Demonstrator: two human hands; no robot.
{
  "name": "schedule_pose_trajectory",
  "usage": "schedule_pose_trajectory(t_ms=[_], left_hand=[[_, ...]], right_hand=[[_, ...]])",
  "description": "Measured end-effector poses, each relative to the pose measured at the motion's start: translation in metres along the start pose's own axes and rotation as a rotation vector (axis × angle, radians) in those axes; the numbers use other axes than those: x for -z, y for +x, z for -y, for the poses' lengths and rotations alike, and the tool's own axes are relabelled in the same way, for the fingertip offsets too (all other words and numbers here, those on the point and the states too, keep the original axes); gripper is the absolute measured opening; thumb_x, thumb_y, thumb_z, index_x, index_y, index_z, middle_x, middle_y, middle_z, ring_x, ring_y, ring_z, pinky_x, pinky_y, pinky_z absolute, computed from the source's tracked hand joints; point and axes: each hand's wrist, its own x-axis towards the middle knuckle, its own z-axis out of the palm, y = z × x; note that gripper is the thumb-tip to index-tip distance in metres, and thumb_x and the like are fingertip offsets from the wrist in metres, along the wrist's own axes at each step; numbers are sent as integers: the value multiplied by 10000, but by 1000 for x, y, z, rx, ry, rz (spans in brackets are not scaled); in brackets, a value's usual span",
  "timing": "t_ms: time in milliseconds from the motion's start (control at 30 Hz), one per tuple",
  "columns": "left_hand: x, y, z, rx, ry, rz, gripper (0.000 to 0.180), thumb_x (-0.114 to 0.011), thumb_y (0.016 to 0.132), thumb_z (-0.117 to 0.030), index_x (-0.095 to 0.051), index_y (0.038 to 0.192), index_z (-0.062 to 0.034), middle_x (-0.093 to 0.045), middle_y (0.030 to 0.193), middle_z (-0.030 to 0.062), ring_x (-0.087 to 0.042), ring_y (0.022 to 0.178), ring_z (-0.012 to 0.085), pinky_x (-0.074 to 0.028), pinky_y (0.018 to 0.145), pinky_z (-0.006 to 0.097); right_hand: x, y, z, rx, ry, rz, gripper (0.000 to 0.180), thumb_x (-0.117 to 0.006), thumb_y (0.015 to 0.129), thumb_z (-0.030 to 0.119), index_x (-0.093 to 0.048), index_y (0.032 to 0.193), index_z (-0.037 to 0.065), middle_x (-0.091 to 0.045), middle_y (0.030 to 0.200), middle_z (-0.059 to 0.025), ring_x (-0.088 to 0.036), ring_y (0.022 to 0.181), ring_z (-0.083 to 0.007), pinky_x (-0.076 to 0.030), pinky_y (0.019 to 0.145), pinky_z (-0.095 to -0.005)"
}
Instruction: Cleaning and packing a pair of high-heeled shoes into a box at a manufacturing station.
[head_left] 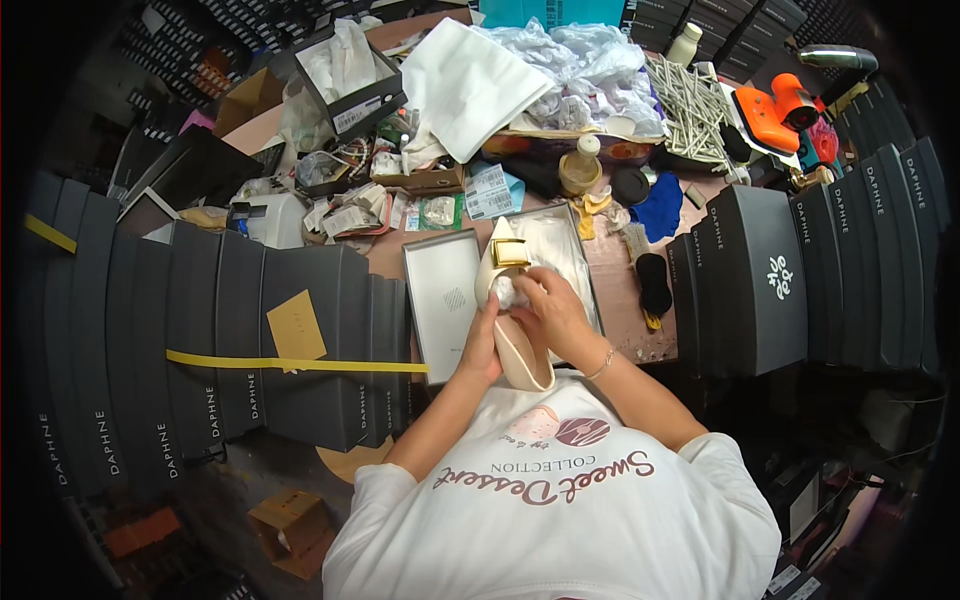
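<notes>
Left hand [481, 345] grasps the cream shoe [521, 352], held over the open box's near edge [588, 275], toe near 12 o'clock; right hand [558, 312] bends its fingers at the wad [507, 292] inside, grip unclear; from the shoe, brush [654, 284] at 3 o'clock, bottle [580, 172] at 1

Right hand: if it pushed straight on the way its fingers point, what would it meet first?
Most likely the white stuffing inside the cream shoe; the right hand may already touch it, though depth is unclear.
</notes>
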Motion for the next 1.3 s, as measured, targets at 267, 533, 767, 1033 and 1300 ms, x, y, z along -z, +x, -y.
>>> schedule_pose_trajectory(t_ms=[267,533,767,1033,1300], left_hand=[[-9,1,1,-40,147,-49,469,-576,879,-237,-417,1283,-59,-554,1159,105,-580,1046,220,-501,898,375],[14,-1,-3,8,106,-163,482,-566,851,-193,-428,1279,-19,-568,1147,133,-594,1016,239,-491,900,369],[42,7,-35,-614,729,-359,480,-618,910,-256,-465,1282,4,-581,1160,110,-588,1025,175,-471,885,293],[12,34,49,-210,1117,5,455,-614,887,-234,-503,1240,30,-558,1188,160,-510,1140,240,-431,941,373],[13,53,66,28,2431,566,338,-567,843,-323,-692,959,-31,-652,1035,159,-616,969,306,-493,792,410]], right_hand=[[-6,32,-9,70,-318,78,262,-633,702,107,-551,951,113,-544,867,-61,-546,849,-243,-371,701,-374],[-25,39,-37,-103,315,79,866,-831,646,279,-382,1352,57,-470,1234,-220,-509,1082,-397,-438,927,-404],[-44,12,-135,-199,-369,230,660,-685,787,175,-371,1340,-5,-561,1063,-239,-549,1005,-426,-475,839,-443],[-55,35,-160,-294,-76,298,491,-551,841,169,-436,1294,17,-617,917,-286,-608,848,-428,-477,770,-487],[-1,35,-112,-384,80,65,235,-505,849,135,-582,1001,-26,-623,830,-264,-615,871,-407,-470,753,-458]])
